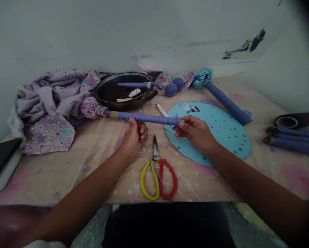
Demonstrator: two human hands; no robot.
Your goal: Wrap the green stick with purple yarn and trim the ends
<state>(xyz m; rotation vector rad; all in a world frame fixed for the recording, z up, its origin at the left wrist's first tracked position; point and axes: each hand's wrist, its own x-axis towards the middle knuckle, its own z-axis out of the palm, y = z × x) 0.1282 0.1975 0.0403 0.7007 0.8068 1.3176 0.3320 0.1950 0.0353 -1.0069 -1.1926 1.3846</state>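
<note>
A stick wrapped in purple yarn (pixel 149 118) lies level between my hands, its left end topped by a round bundle of flowered cloth (pixel 89 107). My right hand (pixel 193 132) pinches the stick's right end. Just below the stick, my left hand (pixel 137 136) is closed on the loose purple yarn (pixel 149 155), which trails down over the scissors to the table's front edge. The scissors (pixel 156 168), with one yellow and one red handle, lie partly open beneath my hands. A bare yellowish stretch of the stick shows near the cloth bundle.
A black pan (pixel 110 100) holds another wrapped stick and small white items. Behind are two purple yarn balls (pixel 171 89). A blue dotted oval mat (pixel 221 134) and a white marker (pixel 161 110) lie right of centre. Several wrapped sticks (pixel 296 140) are at right, crumpled cloth (pixel 51 100) at left.
</note>
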